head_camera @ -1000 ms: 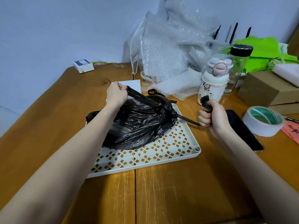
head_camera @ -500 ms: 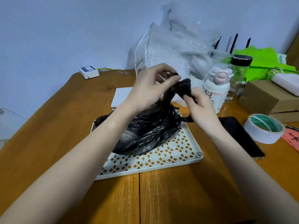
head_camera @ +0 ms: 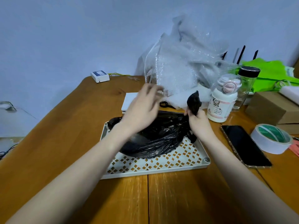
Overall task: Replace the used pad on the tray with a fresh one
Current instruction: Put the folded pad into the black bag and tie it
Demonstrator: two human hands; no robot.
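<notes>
A full black plastic bag lies on the white tray, whose floor is a cut-out lattice. My right hand grips the bag's twisted, knotted neck at the tray's far right and holds it upright. My left hand hovers above the bag with its fingers spread and blurred, holding nothing. A flat white folded pad lies on the table just behind the tray, partly hidden by my left hand. What the bag holds cannot be seen.
A heap of bubble wrap rises behind the tray. To the right stand a white bottle and a glass bottle, then cardboard boxes, a phone and a tape roll. A small white box sits far left.
The two hands pulled the bag's ends apart, then met above the bag. Now my left hand has let go and moved left, while my right hand keeps the neck.
</notes>
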